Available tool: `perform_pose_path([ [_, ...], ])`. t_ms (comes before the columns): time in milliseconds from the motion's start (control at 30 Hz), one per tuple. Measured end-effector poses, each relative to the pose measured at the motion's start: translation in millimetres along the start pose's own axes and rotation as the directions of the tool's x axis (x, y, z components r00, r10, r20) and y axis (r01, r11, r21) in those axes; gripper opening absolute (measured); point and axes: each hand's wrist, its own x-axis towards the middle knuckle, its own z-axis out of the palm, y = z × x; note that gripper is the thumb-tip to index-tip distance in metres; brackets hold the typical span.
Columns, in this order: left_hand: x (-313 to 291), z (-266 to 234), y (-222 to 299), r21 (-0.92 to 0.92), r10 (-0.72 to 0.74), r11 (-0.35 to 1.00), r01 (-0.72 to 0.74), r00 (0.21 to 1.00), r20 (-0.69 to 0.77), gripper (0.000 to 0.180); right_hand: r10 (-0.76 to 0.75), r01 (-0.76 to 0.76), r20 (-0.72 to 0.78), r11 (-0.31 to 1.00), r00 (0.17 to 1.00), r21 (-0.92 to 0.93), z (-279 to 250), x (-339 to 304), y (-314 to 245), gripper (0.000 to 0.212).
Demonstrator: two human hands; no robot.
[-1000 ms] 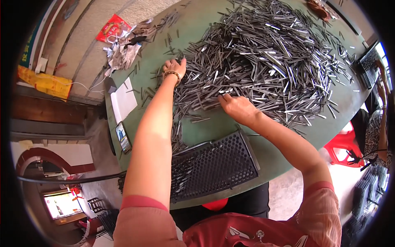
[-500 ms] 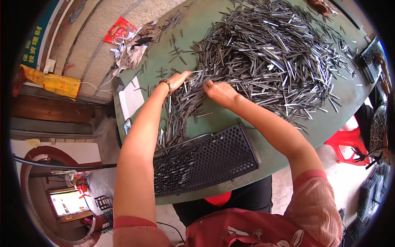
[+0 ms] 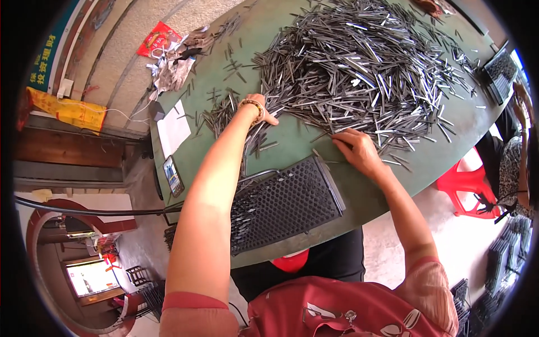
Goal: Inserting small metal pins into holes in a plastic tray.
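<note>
A large heap of thin dark metal-looking strips (image 3: 359,73) covers much of the green table (image 3: 292,137). My left hand (image 3: 259,106), with a beaded bracelet at its wrist, lies on loose strips at the heap's left side. Its thumb points out to the right, away from the other fingers, which are partly hidden. My right hand (image 3: 359,150) is at the heap's near edge, fingers bent and fingertips close together by a strip; what they hold, if anything, is too small to make out. Nearer me lies a black perforated tray (image 3: 292,196), with strips standing in its left-hand holes.
A phone (image 3: 173,175), a white sheet (image 3: 173,130) and dirty gloves (image 3: 173,72) lie along the table's left side. Another person's hand (image 3: 523,104) is at far right, by another black tray (image 3: 498,76). A red stool (image 3: 469,185) stands beside the table.
My right hand has moved right and nearer me, away from my left hand. My left hand has shifted right, its thumb now out. Strips now lie spread left of it. The phone shows more.
</note>
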Motion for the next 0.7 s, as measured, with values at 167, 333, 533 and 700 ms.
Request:
perform_pose_path([
  [167, -4, 5, 3, 0.0, 0.029, 1.0, -0.029, 0.998, 0.047, 0.089, 0.006, -0.006, -0.11, 1.0, 0.994, -0.001, 8, -9, 2, 0.014],
  [333, -7, 16, -8, -0.153, 0.037, 0.987, -0.043, 0.999, -0.04, 0.088, -0.034, 0.031, -0.115, 0.999, 0.993, -0.027, 9, -3, 3, 0.013],
  [533, -27, 2, 12, -0.216, -0.107, 0.97, 0.111, 0.994, 0.029, 0.057, -0.021, 0.02, -0.114, 1.0, 0.993, -0.006, 14, -1, 3, 0.013],
  [700, -28, 12, -12, -0.184, -0.078, 0.981, 0.066, 0.995, -0.062, 0.051, -0.029, 0.026, -0.09, 0.999, 0.996, -0.038, 14, -3, -2, 0.013],
])
